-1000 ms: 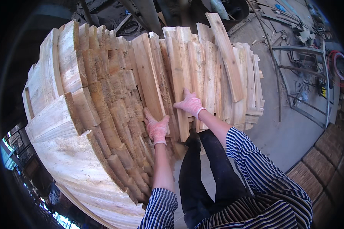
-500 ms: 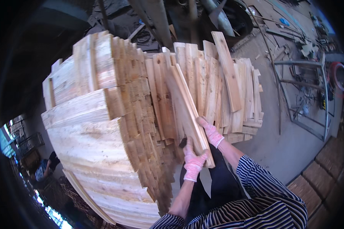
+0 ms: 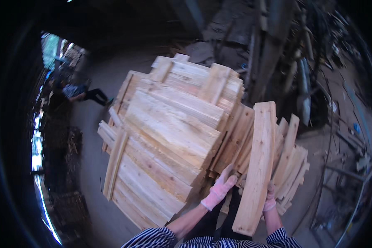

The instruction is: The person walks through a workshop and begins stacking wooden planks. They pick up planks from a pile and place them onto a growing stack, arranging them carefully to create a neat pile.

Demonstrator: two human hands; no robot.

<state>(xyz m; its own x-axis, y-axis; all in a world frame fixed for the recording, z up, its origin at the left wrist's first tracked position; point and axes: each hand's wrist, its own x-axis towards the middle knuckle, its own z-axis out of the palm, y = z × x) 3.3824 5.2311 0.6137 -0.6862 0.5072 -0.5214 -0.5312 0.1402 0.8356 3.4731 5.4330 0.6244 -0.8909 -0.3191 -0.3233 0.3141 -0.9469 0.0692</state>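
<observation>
My right hand (image 3: 270,198), in a pink work glove, is closed on the right edge of a long, pale wooden board (image 3: 256,165). The board stands tilted in front of me, its broad face showing, and hides part of that hand. To the left of the board, my left hand (image 3: 221,190) is gloved too and apart from it. Its fingers look parted, with nothing visible in them, near the ends of the boards behind. A big stack of boards (image 3: 169,124) rises to my left. Behind the held board lies a lower pile of loose boards (image 3: 291,169).
Two narrow boards (image 3: 115,165) lie across the stack's near left side. A person (image 3: 80,93) is at the far left. Pipes and metal parts (image 3: 277,49) fill the back right, and a metal frame (image 3: 347,173) stands at the right.
My view has swung left. The board has turned its broad face up toward me. My left hand has come off it, while the right still grips its edge.
</observation>
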